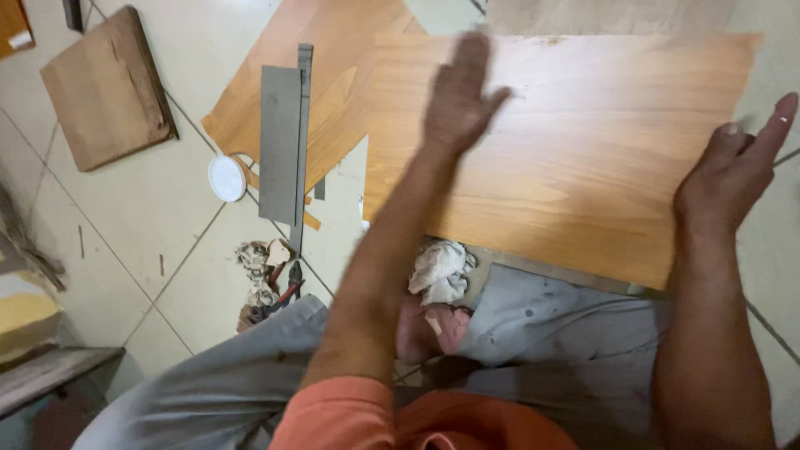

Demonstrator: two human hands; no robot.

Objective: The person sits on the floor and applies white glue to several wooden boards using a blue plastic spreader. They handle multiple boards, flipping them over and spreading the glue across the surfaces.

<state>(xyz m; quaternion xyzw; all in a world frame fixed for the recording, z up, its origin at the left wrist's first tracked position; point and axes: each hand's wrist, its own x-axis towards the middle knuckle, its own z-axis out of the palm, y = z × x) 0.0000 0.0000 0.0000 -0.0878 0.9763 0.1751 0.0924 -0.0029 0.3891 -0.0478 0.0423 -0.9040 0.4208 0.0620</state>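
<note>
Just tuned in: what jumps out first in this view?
A big orange wood-grain sheet fills the upper right, with the left hand flat and blurred on its middle and the right hand at its right edge. Left of it, a grey metal square lies on another sheet, beside a white lid on the tiled floor.

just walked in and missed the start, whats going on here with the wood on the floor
A person crouches over a large orange wood-grain panel lying on a tiled floor. The left hand lies flat and open on its surface, blurred. The right hand is on the panel's right edge. To the left lie a grey metal square, a white lid, pliers and a brown board. A crumpled rag sits by the knees.
</note>
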